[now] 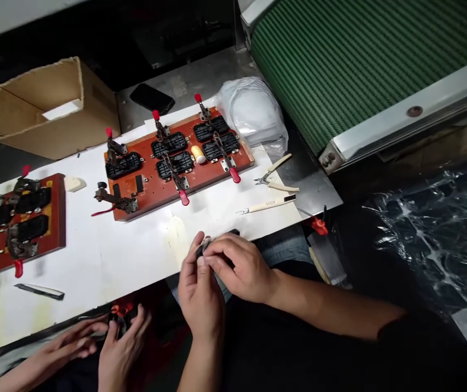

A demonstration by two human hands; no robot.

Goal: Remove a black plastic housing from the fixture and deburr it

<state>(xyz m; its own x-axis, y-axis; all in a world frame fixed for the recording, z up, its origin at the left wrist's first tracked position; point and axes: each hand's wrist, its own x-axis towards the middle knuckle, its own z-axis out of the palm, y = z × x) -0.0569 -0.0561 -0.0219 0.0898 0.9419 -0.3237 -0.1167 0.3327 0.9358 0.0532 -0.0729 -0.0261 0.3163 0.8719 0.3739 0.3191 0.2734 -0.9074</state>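
My left hand (201,294) is closed at the table's front edge, thumb and fingers pinching a small dark part (200,251). From the right, my right hand (244,267) meets it, its thumb and fingertips pressed together at the same part. Most of the part is hidden by my fingers, so its kind cannot be made out. Beyond my hands lies a reddish-brown fixture board (155,198) with several red-handled toggle clamps and black ribbed plastic parts (219,146). A knife with a pale handle (268,205) and cream-handled nippers (276,177) rest to the right.
A co-worker's hands (121,348) work at lower left, near a second clamp board (57,218) and a black cutter (40,291). A cardboard box (54,133), a phone (152,98) and a plastic bag (253,111) stand behind. A green conveyor belt (360,65) rises at right.
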